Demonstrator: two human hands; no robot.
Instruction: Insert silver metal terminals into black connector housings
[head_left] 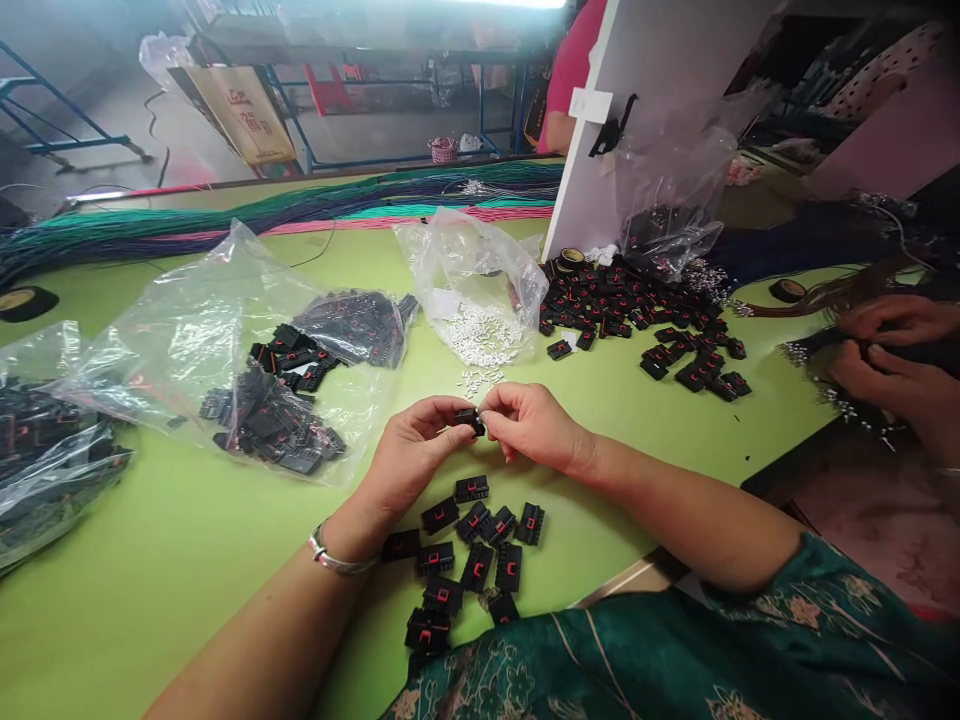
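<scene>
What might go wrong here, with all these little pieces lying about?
The black part is small and held up between the left hand and right hand, so it could slip from the fingers. The loose white bits outside their bag might get scattered by a passing hand. The shirt is right beside the nearest black parts and may drag some away.
</scene>
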